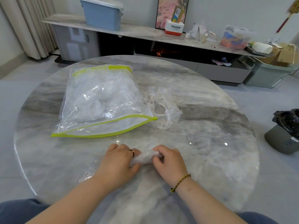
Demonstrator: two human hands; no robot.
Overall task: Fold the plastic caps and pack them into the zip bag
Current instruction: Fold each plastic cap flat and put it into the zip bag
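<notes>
A clear zip bag (100, 102) with a lime-green zip edge lies on the round marble table (210, 126), its mouth open toward me and several white plastic caps bunched inside. A loose clear plastic cap (163, 109) lies spread out just right of the bag. Near the table's front, my left hand (119, 160) and my right hand (168, 160) both grip a folded, bunched plastic cap (144, 156) between them, fingers curled round its ends. Most of that cap is hidden by my fingers.
A long low cabinet (161, 36) behind the table carries a blue storage box (103, 13), a white and red box and bags. A bin with a black liner (286, 131) stands on the floor to the right. Curtains hang at far left.
</notes>
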